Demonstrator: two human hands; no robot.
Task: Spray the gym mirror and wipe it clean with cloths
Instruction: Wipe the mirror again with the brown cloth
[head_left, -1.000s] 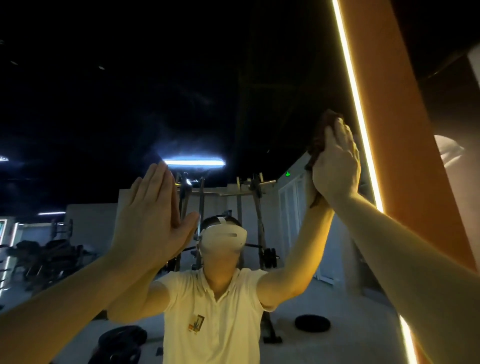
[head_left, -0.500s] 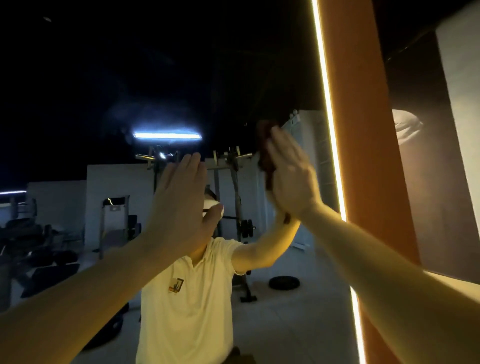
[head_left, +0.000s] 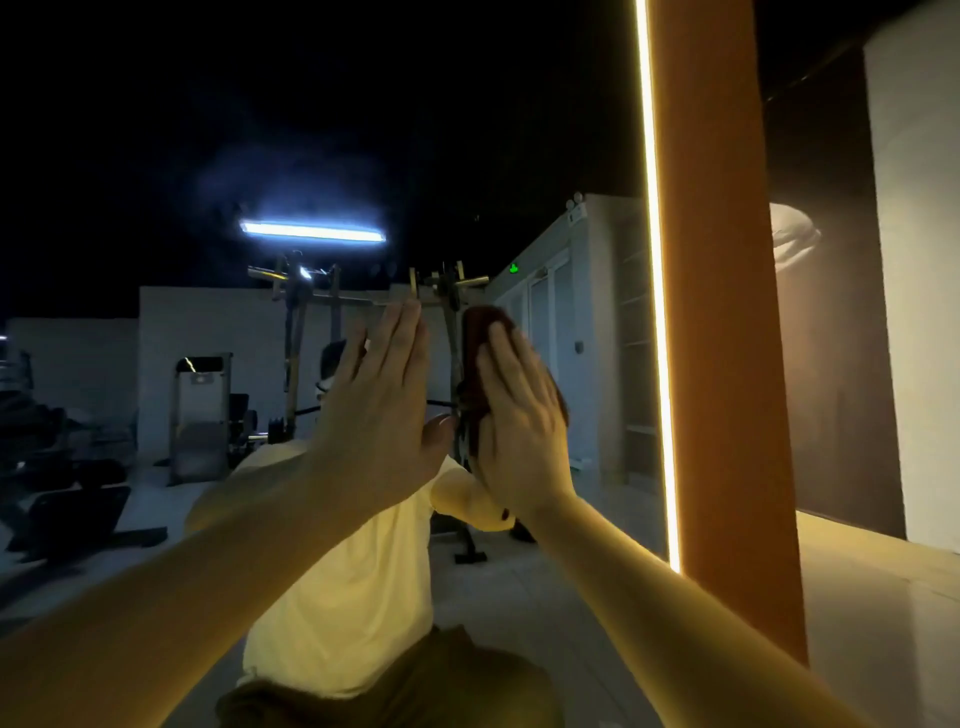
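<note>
The gym mirror (head_left: 156, 156) fills the view ahead and reflects me and the dim gym behind. My right hand (head_left: 519, 431) presses a dark reddish-brown cloth (head_left: 475, 343) flat against the glass with straight fingers; only the cloth's top and left edge show past the hand. Just to its left, my left hand (head_left: 384, 410) lies flat on the mirror with straight fingers and holds nothing. The two hands are almost touching at the thumbs. No spray bottle is in view.
An orange pillar (head_left: 722, 312) with a lit vertical strip (head_left: 655, 291) borders the mirror on the right. Past the pillar is a dark wall panel (head_left: 826, 364). The reflection shows gym machines (head_left: 311, 338) and a ceiling light (head_left: 311, 232).
My right hand has swept the cloth down and to the left across the glass, away from the pillar, ending beside my left hand. My view dropped a little; the left hand stays flat.
</note>
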